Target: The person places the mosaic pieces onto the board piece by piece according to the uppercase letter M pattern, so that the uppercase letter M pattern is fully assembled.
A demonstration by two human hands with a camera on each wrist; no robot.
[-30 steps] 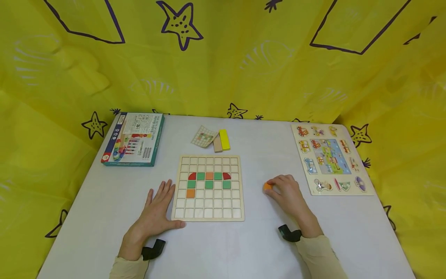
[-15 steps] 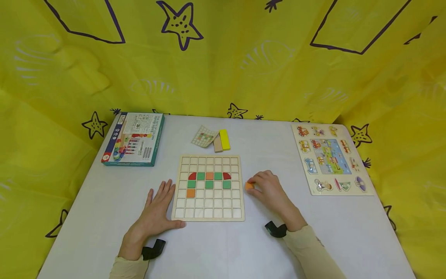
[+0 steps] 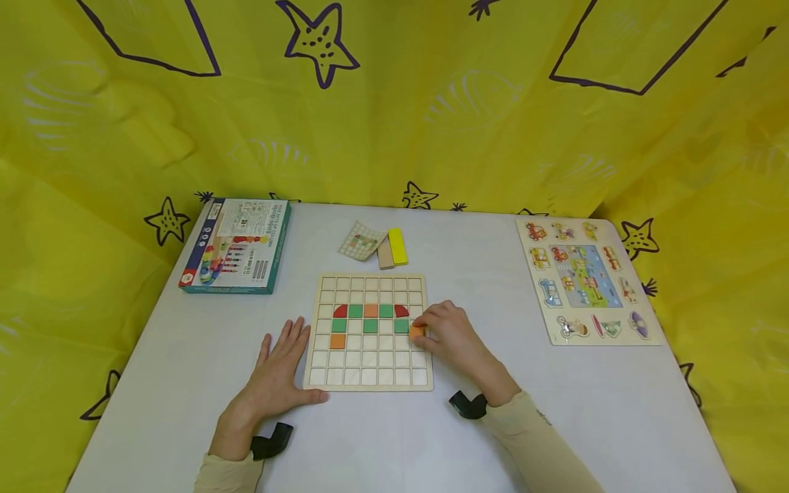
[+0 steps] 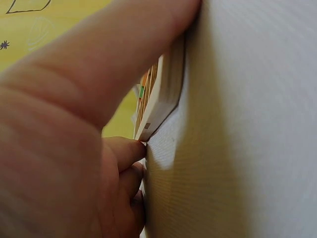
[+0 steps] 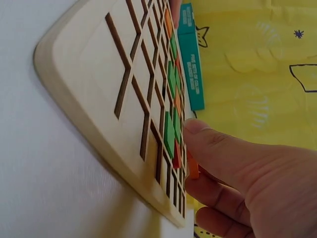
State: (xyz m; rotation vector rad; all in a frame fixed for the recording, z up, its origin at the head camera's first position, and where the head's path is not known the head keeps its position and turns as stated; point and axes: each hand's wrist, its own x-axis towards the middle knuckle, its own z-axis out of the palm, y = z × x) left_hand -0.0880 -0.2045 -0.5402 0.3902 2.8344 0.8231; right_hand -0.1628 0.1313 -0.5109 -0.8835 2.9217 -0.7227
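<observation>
A wooden grid board (image 3: 370, 386) lies on the white table, with green, red and orange pieces set in some of its squares. My right hand (image 3: 453, 339) pinches an orange square tile (image 3: 417, 332) between thumb and fingertips, over the board's right edge beside a green square (image 3: 401, 326). In the right wrist view the orange tile (image 5: 193, 168) shows partly behind the thumb. My left hand (image 3: 277, 376) rests with fingers spread along the board's left side, thumb at the front left corner. The left wrist view shows that thumb (image 4: 114, 54) against the board's edge (image 4: 168, 79).
Behind the board lie a pattern card (image 3: 360, 241), a yellow block (image 3: 397, 246) and a tan block (image 3: 385, 255). A boxed toy (image 3: 237, 246) stands at the back left. A vehicle picture puzzle (image 3: 536, 274) lies at the right. Yellow cloth (image 3: 382, 137) hangs behind the table.
My right hand has moved left with the orange tile, from the table right of the board to above the board's right edge. The left hand has stayed in place.
</observation>
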